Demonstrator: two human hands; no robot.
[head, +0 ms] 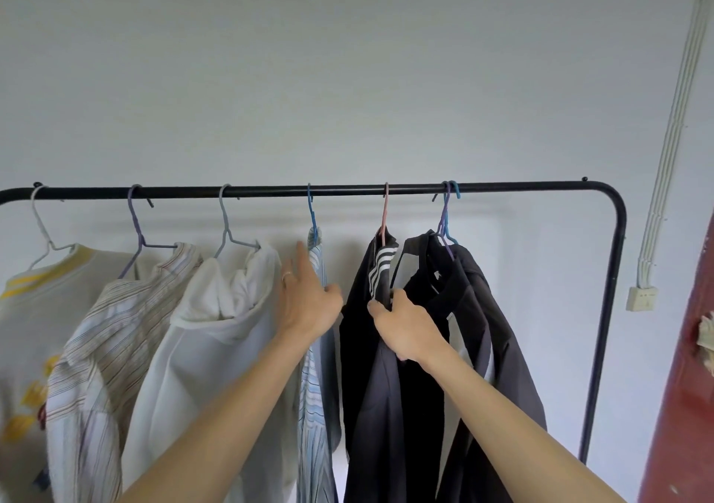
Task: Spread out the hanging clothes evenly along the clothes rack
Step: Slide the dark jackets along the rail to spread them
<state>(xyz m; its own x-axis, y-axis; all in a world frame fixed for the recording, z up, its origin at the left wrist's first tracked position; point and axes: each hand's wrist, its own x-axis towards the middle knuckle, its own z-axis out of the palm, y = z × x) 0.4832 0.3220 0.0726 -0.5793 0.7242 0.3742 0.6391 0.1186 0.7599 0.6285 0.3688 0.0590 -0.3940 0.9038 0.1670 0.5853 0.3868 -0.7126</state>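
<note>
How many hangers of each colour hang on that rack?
White hanger: 1
Purple hangers: 2
Light blue hanger: 1
Blue hanger: 1
Pink hanger: 1
Teal hanger: 1
Total: 7

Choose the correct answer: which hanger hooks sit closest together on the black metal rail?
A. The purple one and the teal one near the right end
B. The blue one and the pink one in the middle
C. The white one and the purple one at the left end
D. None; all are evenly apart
A: on the black metal rail, the purple hanger hook and the teal hanger hook overlap, while the others hang well apart.
</note>
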